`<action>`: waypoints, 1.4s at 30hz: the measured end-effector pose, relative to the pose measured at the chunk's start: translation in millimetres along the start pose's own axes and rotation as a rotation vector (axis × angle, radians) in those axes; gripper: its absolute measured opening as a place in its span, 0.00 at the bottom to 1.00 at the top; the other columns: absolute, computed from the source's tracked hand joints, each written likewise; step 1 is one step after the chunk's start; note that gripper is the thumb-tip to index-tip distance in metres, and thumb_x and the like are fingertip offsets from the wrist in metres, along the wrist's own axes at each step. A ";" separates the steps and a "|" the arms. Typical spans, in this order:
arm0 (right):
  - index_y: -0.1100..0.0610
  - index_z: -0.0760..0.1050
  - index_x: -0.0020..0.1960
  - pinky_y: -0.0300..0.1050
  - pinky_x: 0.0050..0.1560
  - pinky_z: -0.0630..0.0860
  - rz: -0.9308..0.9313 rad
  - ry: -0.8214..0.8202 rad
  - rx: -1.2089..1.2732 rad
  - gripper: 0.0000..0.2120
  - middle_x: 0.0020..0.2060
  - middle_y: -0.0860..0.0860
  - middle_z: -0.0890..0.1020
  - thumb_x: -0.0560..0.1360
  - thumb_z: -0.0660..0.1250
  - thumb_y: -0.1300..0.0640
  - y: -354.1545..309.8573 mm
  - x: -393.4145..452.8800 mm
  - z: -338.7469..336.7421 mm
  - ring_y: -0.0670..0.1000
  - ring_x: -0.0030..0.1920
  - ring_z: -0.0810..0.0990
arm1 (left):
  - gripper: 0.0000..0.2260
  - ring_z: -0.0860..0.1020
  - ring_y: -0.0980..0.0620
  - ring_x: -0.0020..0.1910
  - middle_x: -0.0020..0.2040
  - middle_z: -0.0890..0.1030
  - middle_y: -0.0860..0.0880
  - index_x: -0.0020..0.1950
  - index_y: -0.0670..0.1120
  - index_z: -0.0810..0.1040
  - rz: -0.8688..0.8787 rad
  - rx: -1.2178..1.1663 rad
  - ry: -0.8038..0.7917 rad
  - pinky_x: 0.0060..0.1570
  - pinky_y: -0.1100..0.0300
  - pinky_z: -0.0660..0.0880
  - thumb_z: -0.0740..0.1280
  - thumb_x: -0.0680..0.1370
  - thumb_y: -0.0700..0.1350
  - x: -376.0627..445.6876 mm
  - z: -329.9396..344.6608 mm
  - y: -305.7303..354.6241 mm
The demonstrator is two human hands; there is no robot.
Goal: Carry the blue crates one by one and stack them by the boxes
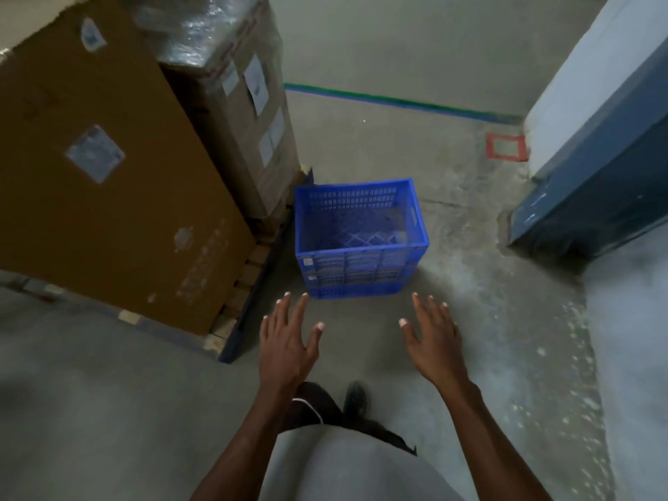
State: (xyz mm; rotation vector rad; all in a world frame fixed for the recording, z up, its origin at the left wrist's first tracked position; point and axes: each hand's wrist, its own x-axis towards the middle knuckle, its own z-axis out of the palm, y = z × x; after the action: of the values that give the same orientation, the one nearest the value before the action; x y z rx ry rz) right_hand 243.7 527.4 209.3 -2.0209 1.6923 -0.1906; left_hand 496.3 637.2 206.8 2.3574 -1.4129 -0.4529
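Note:
One blue slatted plastic crate (356, 271) stands upright on the concrete floor, empty, right beside the pallet of large cardboard boxes (108, 197). My left hand (287, 341) hovers just short of the crate's near left corner, fingers spread, holding nothing. My right hand (432, 341) is level with it off the crate's near right corner, also open and empty. Neither hand touches the crate.
A second, shrink-wrapped box stack (238, 103) stands behind the brown box on the same pallet (231, 338). A white and dark blue wall corner (592, 168) juts in on the right. A green floor line (397, 101) and a red square marking (506, 147) lie beyond.

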 end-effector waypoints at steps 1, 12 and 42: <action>0.48 0.59 0.79 0.62 0.73 0.57 -0.008 -0.022 -0.009 0.30 0.79 0.55 0.61 0.80 0.62 0.44 -4.6 22.7 -1.2 0.60 0.79 0.55 | 0.29 0.58 0.47 0.79 0.80 0.59 0.49 0.79 0.58 0.58 -0.014 -0.002 0.004 0.76 0.46 0.55 0.53 0.79 0.66 19.2 -1.1 1.4; 0.57 0.70 0.74 0.55 0.71 0.66 0.080 -0.205 0.113 0.26 0.71 0.59 0.74 0.79 0.66 0.49 -25.9 283.0 36.1 0.61 0.72 0.70 | 0.30 0.60 0.47 0.78 0.80 0.60 0.48 0.79 0.57 0.59 -0.049 0.027 -0.200 0.75 0.47 0.56 0.48 0.79 0.67 269.7 39.3 -14.2; 0.61 0.77 0.54 0.58 0.55 0.76 0.714 -0.120 0.245 0.42 0.52 0.65 0.82 0.72 0.47 0.25 142.0 646.8 185.3 0.65 0.50 0.81 | 0.22 0.78 0.44 0.34 0.35 0.79 0.44 0.41 0.48 0.74 -0.952 -0.652 -0.135 0.41 0.50 0.78 0.58 0.80 0.65 568.6 279.6 -144.9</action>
State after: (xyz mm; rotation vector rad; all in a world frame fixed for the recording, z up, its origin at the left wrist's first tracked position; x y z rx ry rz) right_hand 336.3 -53.4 -146.9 -1.1391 2.0731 -0.0248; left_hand 740.6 157.9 -157.8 2.2711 -0.0127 -1.1152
